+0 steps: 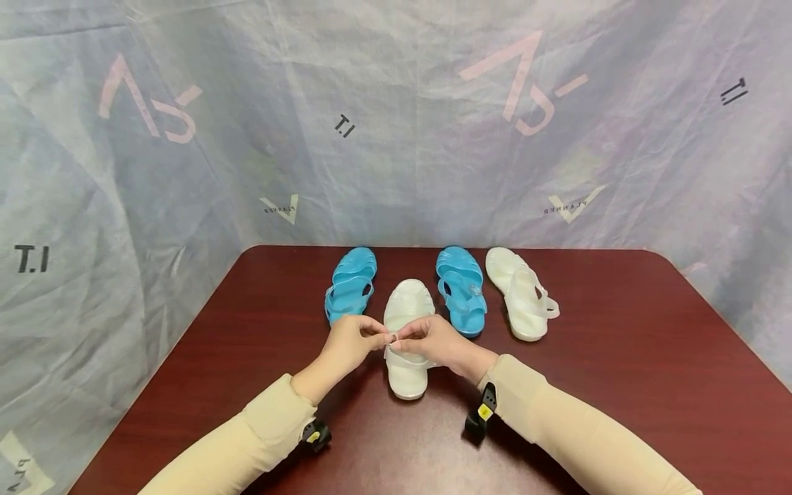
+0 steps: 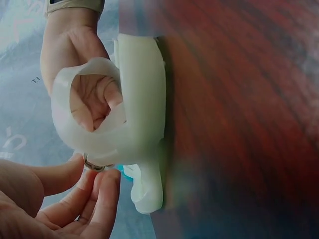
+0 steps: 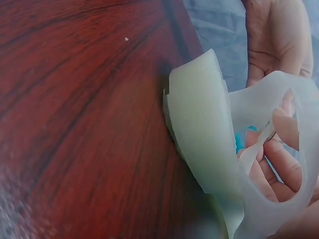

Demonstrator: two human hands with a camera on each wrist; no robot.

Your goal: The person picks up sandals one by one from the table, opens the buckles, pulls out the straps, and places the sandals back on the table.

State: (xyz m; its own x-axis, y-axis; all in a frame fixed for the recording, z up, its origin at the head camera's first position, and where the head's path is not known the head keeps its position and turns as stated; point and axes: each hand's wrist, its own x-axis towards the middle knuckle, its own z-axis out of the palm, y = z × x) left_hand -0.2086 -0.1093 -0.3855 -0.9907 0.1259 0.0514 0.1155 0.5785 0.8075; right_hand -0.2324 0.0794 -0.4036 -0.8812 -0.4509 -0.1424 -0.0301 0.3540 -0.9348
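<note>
A white jelly sandal (image 1: 408, 302) lies on the table with its toe pointing away from me. Its translucent ankle strap (image 2: 62, 107) stands up in a loop above the heel. With thumb and fingertips, my left hand (image 1: 351, 338) pinches the small metal buckle (image 2: 93, 163) at the sandal's left side. My right hand (image 1: 438, 339) comes across from the other side, thumb and index finger pinching the strap close beside the buckle. In the left wrist view its fingers are partly hidden behind the loop.
Behind the hands lie a blue sandal (image 1: 355, 265) on the left and another blue sandal (image 1: 460, 261) on the right. A second white sandal (image 1: 526, 302) lies farther right, its strap sticking out sideways. A grey printed cloth (image 1: 396, 137) hangs beyond the dark red table (image 1: 619, 344).
</note>
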